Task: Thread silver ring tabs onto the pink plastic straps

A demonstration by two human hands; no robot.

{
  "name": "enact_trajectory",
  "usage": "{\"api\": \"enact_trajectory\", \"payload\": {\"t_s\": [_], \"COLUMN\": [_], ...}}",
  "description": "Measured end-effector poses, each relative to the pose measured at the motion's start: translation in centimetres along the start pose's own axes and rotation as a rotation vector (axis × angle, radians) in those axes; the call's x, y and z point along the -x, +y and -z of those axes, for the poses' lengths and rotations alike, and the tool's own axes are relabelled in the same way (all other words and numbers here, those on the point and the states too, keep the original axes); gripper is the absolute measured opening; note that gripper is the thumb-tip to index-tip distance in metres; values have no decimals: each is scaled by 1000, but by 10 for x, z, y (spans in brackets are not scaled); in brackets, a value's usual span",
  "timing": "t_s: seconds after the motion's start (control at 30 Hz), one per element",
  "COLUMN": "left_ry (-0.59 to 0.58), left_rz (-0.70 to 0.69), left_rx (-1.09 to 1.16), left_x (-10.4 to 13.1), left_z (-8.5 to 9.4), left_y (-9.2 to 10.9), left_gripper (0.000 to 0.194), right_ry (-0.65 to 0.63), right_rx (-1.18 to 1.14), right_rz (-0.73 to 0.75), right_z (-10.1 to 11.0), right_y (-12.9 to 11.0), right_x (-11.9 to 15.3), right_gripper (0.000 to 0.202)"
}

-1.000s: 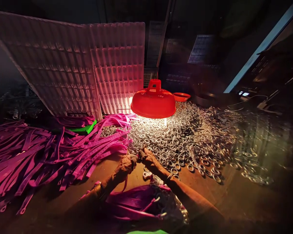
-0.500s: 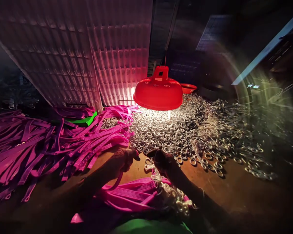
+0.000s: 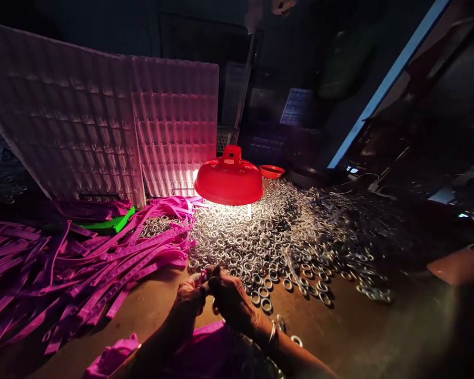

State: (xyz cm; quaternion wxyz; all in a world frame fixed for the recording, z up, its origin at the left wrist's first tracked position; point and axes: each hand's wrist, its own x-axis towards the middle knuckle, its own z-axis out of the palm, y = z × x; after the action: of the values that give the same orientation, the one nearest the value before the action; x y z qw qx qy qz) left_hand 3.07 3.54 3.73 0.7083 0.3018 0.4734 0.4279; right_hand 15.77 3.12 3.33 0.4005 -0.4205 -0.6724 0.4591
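Side by side in the lower middle, my two hands meet over the brown tabletop. My left hand [image 3: 188, 299] is closed round a pink strap [image 3: 202, 277], whose end pokes up between the fingers. My right hand [image 3: 234, 297] is curled with its fingertips against that strap end; whatever it pinches is in shadow and cannot be made out. Just beyond the hands spreads a big heap of metal rings [image 3: 245, 247]. Under my forearms lie more pink straps [image 3: 209, 329], partly hidden.
A red lamp [image 3: 229, 181] hangs low over the rings, lighting them. At left lies a large spread of pink straps [image 3: 114, 268] with a green tray [image 3: 120, 221] behind. Ribbed translucent panels [image 3: 174, 126] stand at the back left; a red bowl [image 3: 272, 171] sits behind the rings.
My hands were a little apart and have come together at the strap end. The view has tilted up, so the lamp and heap sit lower and further left.
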Motion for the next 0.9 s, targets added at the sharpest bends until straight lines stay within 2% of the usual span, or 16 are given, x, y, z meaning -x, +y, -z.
{"api": "enact_trajectory", "payload": {"t_s": [0.07,0.2,0.3,0.37,0.47,0.53,0.63,0.73,0.9], "left_ry": [-13,14,4,1,89,132,72,12,-56], "left_rz": [-72,-259,-311,-322,-288,-264,-218,-171,-40], "left_rx": [-3,-163,-279,-294,-298,-298,-188,-19,22], "left_x": [3,6,7,7,3,0,-5,-12,-19], "left_z": [2,2,1,0,2,5,15,24,25], "left_y": [1,7,11,12,9,5,-4,-12,-10], "left_gripper": [54,31,18,20,40,46,44,49,40], "right_ry": [-19,14,14,-26,-84,-79,3,113,161], "right_rx": [100,-18,-47,-45,-26,5,-23,-96,-162], "right_rz": [33,-37,5,11,-12,-30,-80,-132,-142], "right_z": [1,3,6,8,11,14,18,21,20], "right_y": [-3,-5,-7,-8,0,9,18,17,10], "right_x": [-2,-7,-9,-9,-9,-10,-12,-14,-18], "right_gripper": [49,59,48,39,27,21,17,20,26]}}
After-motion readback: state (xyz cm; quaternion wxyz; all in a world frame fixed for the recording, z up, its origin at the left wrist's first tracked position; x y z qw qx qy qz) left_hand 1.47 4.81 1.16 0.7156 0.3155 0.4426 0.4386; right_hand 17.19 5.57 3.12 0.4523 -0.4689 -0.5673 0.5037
